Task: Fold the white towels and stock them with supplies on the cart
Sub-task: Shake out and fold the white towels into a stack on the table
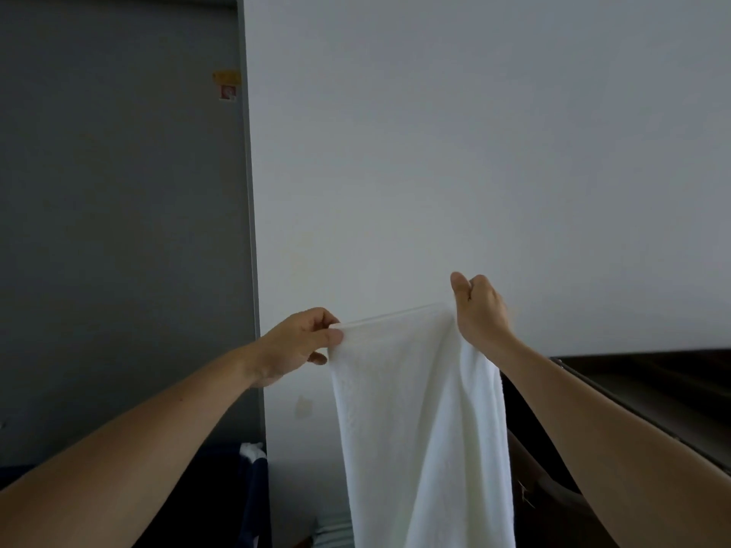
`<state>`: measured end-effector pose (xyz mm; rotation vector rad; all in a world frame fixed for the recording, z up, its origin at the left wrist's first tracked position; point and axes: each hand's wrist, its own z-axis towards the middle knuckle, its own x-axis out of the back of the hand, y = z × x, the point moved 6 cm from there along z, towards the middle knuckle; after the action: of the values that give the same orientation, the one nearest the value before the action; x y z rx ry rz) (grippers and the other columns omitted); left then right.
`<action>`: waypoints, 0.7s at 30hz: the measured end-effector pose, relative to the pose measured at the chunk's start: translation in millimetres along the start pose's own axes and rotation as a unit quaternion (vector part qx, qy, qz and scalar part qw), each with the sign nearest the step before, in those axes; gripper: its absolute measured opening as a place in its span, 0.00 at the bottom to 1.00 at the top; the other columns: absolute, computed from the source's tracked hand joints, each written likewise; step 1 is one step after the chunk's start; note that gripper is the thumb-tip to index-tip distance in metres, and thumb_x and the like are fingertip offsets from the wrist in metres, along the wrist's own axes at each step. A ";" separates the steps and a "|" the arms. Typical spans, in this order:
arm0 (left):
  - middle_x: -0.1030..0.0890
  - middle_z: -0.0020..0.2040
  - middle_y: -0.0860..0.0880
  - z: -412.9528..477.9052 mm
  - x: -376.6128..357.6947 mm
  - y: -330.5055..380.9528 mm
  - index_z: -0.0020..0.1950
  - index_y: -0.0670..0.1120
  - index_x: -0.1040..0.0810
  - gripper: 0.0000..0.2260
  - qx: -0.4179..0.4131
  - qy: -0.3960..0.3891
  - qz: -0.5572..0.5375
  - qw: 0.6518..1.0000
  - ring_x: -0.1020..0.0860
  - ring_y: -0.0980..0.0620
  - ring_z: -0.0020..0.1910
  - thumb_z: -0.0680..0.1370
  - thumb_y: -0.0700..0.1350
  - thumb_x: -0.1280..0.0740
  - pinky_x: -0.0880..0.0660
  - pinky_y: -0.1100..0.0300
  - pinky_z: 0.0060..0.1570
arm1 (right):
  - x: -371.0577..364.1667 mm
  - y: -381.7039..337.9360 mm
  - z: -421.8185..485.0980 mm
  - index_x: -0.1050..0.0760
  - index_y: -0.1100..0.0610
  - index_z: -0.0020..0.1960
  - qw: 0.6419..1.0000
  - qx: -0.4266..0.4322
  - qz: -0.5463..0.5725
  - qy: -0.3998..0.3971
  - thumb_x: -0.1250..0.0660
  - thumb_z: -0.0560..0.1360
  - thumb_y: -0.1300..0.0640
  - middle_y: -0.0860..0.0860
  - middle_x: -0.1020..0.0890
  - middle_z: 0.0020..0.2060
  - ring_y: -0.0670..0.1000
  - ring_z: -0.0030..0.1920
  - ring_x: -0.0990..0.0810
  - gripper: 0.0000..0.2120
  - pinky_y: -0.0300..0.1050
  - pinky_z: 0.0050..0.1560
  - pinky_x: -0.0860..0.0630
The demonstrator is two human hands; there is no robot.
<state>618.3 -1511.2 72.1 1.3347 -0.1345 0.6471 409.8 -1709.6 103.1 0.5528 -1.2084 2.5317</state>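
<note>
A person is holding up one white towel (419,429) in the air, in front of a white wall (474,132). The towel is not lying on anything. It is hanging straight down from the two hands, and its bottom end is going out of the picture.

The left hand (300,342) is pinching the top left corner of the towel between thumb and fingers, so this grip is narrow and tight on the cloth. The right hand (478,310) is holding the top right corner, with its fingers curled over the edge. It is sitting a little higher than the left one.

I think the hands are holding the corners up high so the towel is hanging flat and smooth. That is making it easy to find the edges and line them up for a fold. No fold is showing yet.

Counting now: one towel, two hands, one grey door (118,191) to the left, and one dark counter (652,373) by the right arm. Something blue (253,488) is peeking out low down beside the door. I cannot tell if it is the cart.
</note>
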 end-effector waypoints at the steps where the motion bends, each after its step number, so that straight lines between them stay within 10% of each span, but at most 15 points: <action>1: 0.19 0.47 0.47 -0.2 -3.8 -3.3 0.52 0.40 0.24 0.07 0.004 0.022 -0.060 0.998 0.20 0.50 0.47 0.83 0.44 0.37 0.21 0.52 0.53 | 0.9 0.6 0.2 0.38 0.55 0.40 1.000 -0.006 0.004 0.001 0.51 0.83 0.39 0.49 0.28 0.35 0.54 0.37 0.30 0.22 0.49 0.41 0.34; 5: 0.17 0.52 0.39 4.5 -15.7 -10.3 0.56 0.34 0.23 0.15 0.043 0.137 -0.239 0.960 0.18 0.41 0.50 0.84 0.46 0.39 0.20 0.47 0.53 | 2.6 6.0 -0.7 0.38 0.55 0.39 0.999 -0.027 0.024 0.005 0.49 0.83 0.40 0.49 0.29 0.35 0.51 0.35 0.31 0.21 0.49 0.41 0.34; 11: 0.31 0.37 0.42 26.8 -20.7 22.0 0.43 0.40 0.27 0.10 0.066 0.271 -0.170 0.945 0.31 0.46 0.36 0.83 0.43 0.38 0.35 0.54 0.35 | 7.5 13.8 -11.5 0.33 0.57 0.35 0.999 -0.046 0.016 0.012 0.40 0.82 0.44 0.52 0.27 0.32 0.55 0.34 0.29 0.22 0.47 0.32 0.37; 16: 0.33 0.28 0.49 37.6 -62.3 44.5 0.30 0.44 0.36 0.20 0.007 0.276 0.053 0.960 0.35 0.53 0.27 0.83 0.43 0.41 0.39 0.68 0.22 | -2.1 -17.2 -38.7 0.34 0.55 0.29 0.999 0.038 0.001 -0.006 0.35 0.79 0.44 0.48 0.29 0.24 0.46 0.27 0.32 0.24 0.40 0.27 0.41; 21: 0.37 0.27 0.53 46.4 -103.9 50.8 0.30 0.46 0.40 0.17 -0.007 0.200 0.029 0.979 0.40 0.58 0.23 0.78 0.38 0.43 0.44 0.68 0.19 | -8.8 -33.3 -48.1 0.32 0.59 0.26 0.997 0.057 -0.004 -0.045 0.35 0.79 0.49 0.52 0.28 0.23 0.50 0.25 0.31 0.25 0.45 0.30 0.36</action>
<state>519.9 -1587.1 80.9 1.1648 0.1483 0.9496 420.6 -1652.2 94.1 0.7040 -1.0944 2.6057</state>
